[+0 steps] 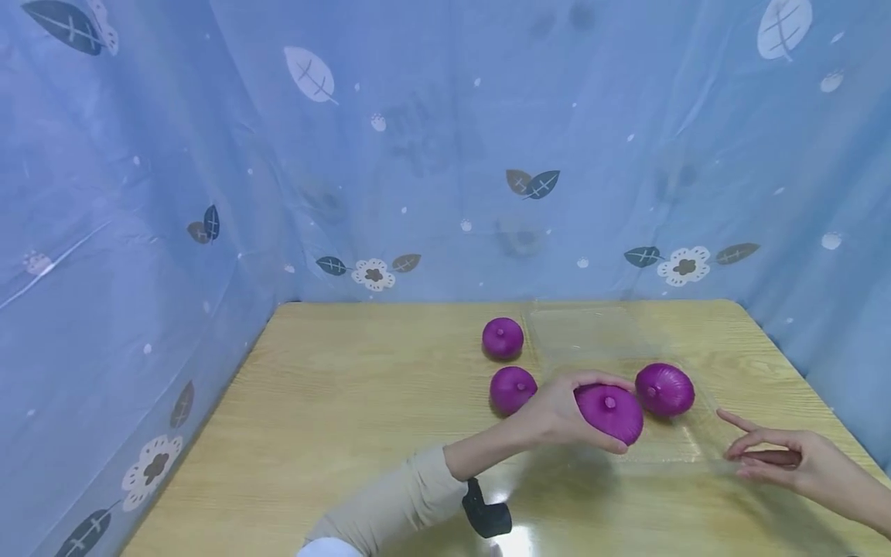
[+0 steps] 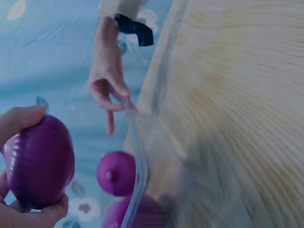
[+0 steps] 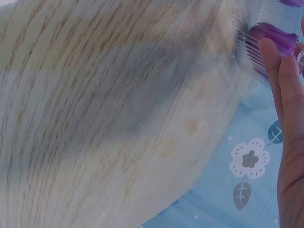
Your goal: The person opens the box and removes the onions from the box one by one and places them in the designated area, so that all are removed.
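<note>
My left hand (image 1: 567, 410) grips a purple onion (image 1: 610, 414) from its left side, fingers over the top and thumb below. It hangs above the clear plastic box (image 1: 685, 445) at the table's right. Inside the box sits another purple onion (image 1: 666, 389), just right of the held one. At the box's right side, my right hand (image 1: 800, 464) pinches the rim between thumb and finger, which the left wrist view shows best. Through the box wall, purple onion (image 3: 273, 40) shows in the right wrist view.
Left of the box, two more purple onions (image 1: 503, 339) rest on the wooden table (image 1: 348, 387), one behind the other. The box's clear lid (image 1: 581, 331) lies folded back toward the rear edge. A blue patterned curtain (image 1: 445, 155) surrounds the table's back and sides.
</note>
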`<state>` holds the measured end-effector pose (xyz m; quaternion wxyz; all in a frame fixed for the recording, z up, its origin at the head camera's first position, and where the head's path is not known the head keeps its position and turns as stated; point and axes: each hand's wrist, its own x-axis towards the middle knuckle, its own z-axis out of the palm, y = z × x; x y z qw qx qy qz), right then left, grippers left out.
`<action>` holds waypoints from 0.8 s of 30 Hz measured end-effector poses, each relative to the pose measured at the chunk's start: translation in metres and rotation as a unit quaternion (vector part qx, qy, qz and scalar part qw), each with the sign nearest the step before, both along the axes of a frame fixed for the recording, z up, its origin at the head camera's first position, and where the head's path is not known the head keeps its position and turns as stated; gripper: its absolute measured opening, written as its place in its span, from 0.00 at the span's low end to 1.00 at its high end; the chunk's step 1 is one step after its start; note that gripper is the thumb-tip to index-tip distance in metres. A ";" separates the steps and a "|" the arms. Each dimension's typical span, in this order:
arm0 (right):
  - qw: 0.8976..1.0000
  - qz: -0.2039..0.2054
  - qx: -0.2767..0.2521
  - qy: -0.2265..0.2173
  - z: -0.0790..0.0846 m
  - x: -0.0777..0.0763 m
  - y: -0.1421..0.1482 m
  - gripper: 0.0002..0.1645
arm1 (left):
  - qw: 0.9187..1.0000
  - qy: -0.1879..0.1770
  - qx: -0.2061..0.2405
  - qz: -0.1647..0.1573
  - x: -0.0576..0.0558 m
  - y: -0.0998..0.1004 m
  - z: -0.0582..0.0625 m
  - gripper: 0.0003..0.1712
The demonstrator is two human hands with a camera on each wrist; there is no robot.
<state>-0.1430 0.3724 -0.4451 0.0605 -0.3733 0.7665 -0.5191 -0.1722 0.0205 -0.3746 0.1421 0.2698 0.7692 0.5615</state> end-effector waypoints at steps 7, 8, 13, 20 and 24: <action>1.000 -0.006 0.011 -0.012 0.005 -0.001 0.000 0.19 | 0.999 -0.015 0.006 0.047 -0.003 -0.034 0.002 0.36; 1.000 -0.006 0.009 -0.017 0.005 0.000 -0.001 0.19 | 0.999 -0.021 0.016 0.046 -0.003 -0.039 0.002 0.36; 1.000 -0.021 0.018 -0.003 0.006 0.000 -0.001 0.19 | 0.998 -0.022 0.043 0.039 -0.006 -0.061 0.001 0.38; 0.999 -0.030 0.026 0.004 0.006 0.000 -0.002 0.19 | 0.999 0.015 0.033 -0.014 -0.013 -0.087 -0.008 0.38; 0.999 -0.034 0.029 0.014 0.005 0.001 -0.002 0.19 | 0.995 0.061 0.010 -0.082 -0.017 -0.103 -0.018 0.38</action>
